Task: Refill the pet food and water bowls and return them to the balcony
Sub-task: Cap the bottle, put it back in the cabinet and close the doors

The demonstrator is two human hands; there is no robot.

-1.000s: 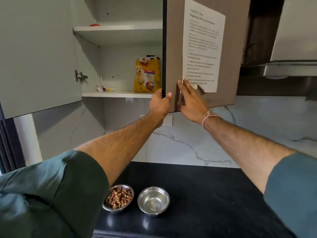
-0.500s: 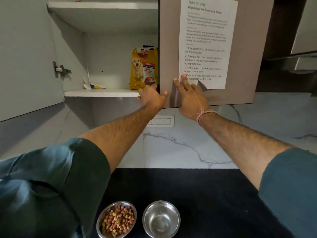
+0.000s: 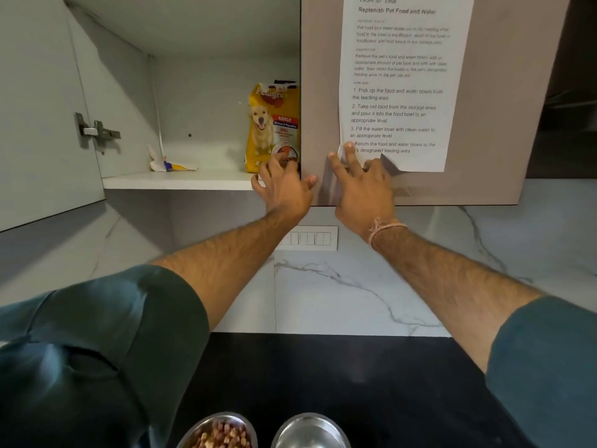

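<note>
Head view: left hand (image 3: 284, 189) open, fingers spread before pet food bag (image 3: 271, 124) on shelf (image 3: 181, 181), frame centre. Right hand (image 3: 365, 185) flat on cabinet door (image 3: 484, 124), fingers straight, touching paper (image 3: 397, 76). Kibble-filled food bowl (image 3: 195, 430) and empty water bowl (image 3: 310, 433) side by side at bottom centre on black counter (image 3: 387, 383).

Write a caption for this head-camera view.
Left hand and right hand at the cabinet door, pet food bag shelved inside, kibble bowl and empty bowl sit below.

Left hand (image 3: 284, 190) and right hand (image 3: 365, 192) reach up, fingers (image 3: 350, 155) spread.
</note>
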